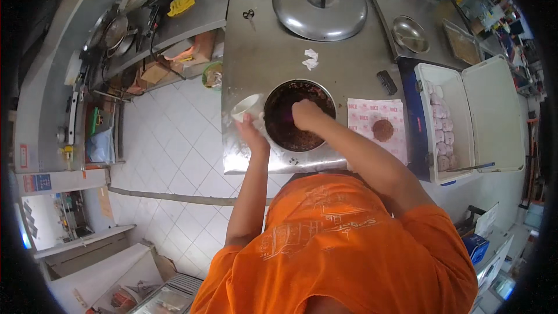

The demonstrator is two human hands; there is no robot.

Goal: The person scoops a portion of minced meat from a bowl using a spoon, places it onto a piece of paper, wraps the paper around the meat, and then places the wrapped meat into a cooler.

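Observation:
My left hand (pixel 253 134) grips a small white bowl (pixel 245 108), tilted beside the left rim of a deep round metal pot (pixel 333 100). Brown rice-like food (pixel 307 139) lines the pot's inside, and its middle is dark. Over the pot's opening my right hand (pixel 307 114) is curled; a faint purple patch shows beside the fingers, but I cannot tell what they hold. To the right of the pot lies a stack of pink-printed wrapping paper (pixel 359 133), with a round brown mound of the food (pixel 383 130) on it.
An open cooler box (pixel 466 139) holding several wrapped packets (pixel 443 124) stands at the right. On the steel table (pixel 261 56) are a large domed lid (pixel 320 17), scissors (pixel 249 16), crumpled white paper (pixel 310 59) and a black object (pixel 386 82). A yellow cloth (pixel 181 5) lies on the left counter.

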